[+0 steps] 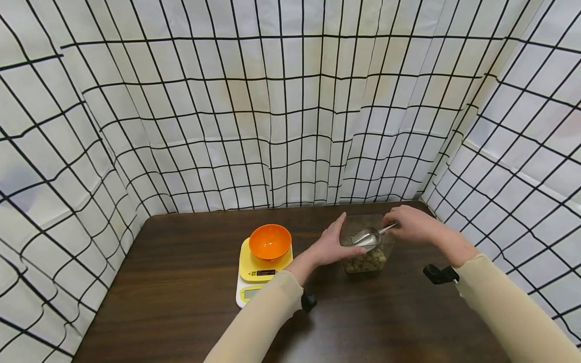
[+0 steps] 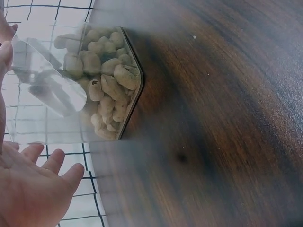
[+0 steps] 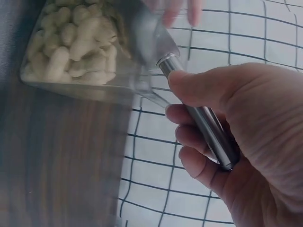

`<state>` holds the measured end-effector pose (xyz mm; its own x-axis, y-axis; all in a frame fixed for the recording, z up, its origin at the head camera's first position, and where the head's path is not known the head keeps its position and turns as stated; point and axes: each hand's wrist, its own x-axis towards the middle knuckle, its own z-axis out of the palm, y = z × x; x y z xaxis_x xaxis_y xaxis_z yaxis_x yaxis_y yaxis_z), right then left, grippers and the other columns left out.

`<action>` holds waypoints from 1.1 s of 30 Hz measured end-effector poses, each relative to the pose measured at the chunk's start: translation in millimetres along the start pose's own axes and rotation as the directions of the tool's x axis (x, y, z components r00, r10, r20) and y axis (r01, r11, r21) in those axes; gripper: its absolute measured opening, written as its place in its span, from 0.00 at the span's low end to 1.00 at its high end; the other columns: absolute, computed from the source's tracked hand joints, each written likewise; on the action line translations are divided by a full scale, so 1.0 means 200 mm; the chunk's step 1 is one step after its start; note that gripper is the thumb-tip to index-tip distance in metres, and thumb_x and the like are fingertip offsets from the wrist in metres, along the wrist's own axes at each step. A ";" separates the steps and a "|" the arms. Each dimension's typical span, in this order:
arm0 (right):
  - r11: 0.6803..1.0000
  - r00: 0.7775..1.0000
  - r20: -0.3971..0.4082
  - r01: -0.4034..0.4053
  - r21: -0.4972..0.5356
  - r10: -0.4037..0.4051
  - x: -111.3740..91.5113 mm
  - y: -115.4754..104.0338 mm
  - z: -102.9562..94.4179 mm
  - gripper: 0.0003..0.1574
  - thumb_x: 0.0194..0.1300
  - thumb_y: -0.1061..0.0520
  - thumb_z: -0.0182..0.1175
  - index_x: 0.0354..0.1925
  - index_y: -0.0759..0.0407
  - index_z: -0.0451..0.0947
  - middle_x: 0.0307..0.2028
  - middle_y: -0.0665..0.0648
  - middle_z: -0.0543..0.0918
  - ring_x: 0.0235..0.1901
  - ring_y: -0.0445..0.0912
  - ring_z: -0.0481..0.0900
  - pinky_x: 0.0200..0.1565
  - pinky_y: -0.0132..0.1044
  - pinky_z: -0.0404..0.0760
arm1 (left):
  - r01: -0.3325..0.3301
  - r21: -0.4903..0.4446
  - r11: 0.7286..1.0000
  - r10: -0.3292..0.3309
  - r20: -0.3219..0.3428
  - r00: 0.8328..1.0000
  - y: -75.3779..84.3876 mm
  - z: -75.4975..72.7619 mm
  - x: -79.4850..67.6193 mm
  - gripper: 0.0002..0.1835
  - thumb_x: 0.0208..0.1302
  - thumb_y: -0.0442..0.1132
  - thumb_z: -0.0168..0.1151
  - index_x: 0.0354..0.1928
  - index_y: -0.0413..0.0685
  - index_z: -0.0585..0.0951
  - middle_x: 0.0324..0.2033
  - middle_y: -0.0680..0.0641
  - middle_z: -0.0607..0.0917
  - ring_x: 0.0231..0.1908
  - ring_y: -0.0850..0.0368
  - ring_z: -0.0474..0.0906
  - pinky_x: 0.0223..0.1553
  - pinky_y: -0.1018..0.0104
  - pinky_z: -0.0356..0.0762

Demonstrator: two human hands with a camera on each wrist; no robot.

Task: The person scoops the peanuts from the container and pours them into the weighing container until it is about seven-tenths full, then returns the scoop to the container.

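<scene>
A clear plastic container (image 1: 389, 252) on the right half of the table holds unshelled peanuts (image 2: 111, 87) in its lower part. My right hand (image 1: 412, 224) grips the handle of a metal scoop (image 1: 368, 239) at the container's right rim. In the right wrist view, thumb and fingers wrap round the shiny handle (image 3: 208, 132). The scoop's bowl (image 2: 61, 97) tilts down inside the container, just above the peanuts. My left hand (image 1: 328, 246) is at the container's left side, fingers extended and spread, the thumb lying along its near rim.
Left of the container stands a yellow and white kitchen scale (image 1: 245, 267) with an orange bowl (image 1: 270, 242) on its platform. My left forearm partly covers the scale's front. Grid-patterned white curtains (image 1: 290, 126) enclose the dark wooden table (image 1: 181, 262) at the back and sides.
</scene>
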<state>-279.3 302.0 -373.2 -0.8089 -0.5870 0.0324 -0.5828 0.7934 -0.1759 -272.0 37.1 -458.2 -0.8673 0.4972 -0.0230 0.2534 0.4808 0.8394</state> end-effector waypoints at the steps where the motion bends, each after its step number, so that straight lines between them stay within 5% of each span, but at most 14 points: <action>1: 1.000 1.000 -0.013 0.014 -0.009 -0.014 0.00 0.00 -0.01 0.06 0.66 0.60 0.70 0.42 0.54 0.87 0.38 0.48 0.83 0.40 0.48 0.80 0.42 0.49 0.79 | 0.004 -0.002 1.000 -0.004 0.001 1.000 0.00 0.00 0.00 0.60 0.59 0.66 0.70 0.83 0.66 0.41 0.81 0.50 0.49 0.78 0.42 0.46 0.71 0.41 0.57; 16: 0.978 0.975 -0.201 0.058 -0.202 -0.099 0.00 0.01 -0.15 0.09 0.61 0.64 0.73 0.41 0.55 0.88 0.37 0.53 0.82 0.41 0.54 0.74 0.43 0.51 0.72 | 0.023 -0.059 0.998 -0.023 0.009 1.000 -0.01 0.01 -0.01 0.58 0.60 0.65 0.70 0.82 0.73 0.43 0.81 0.52 0.49 0.78 0.41 0.44 0.71 0.37 0.54; 26: 0.934 0.967 -0.176 0.119 -0.336 -0.186 0.05 -0.03 -0.09 0.10 0.61 0.67 0.72 0.41 0.58 0.88 0.36 0.53 0.78 0.36 0.51 0.70 0.36 0.45 0.74 | 0.026 -0.030 0.999 -0.025 0.010 1.000 0.00 0.01 -0.01 0.58 0.60 0.64 0.71 0.82 0.70 0.43 0.81 0.52 0.49 0.78 0.45 0.47 0.71 0.40 0.56; 33: 0.958 0.983 -0.076 0.146 -0.248 -0.170 0.08 -0.05 0.03 0.09 0.62 0.66 0.71 0.41 0.57 0.88 0.36 0.52 0.79 0.33 0.47 0.66 0.37 0.43 0.69 | 0.021 -0.021 1.000 -0.021 0.002 1.000 0.00 0.00 -0.01 0.58 0.60 0.65 0.70 0.83 0.68 0.43 0.80 0.52 0.51 0.78 0.43 0.49 0.70 0.39 0.58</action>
<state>-285.5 283.4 -377.8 -0.7017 -0.6992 0.1368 -0.6957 0.7139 0.0800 -269.9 36.2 -457.3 -0.8717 0.4884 -0.0414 0.2262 0.4758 0.8500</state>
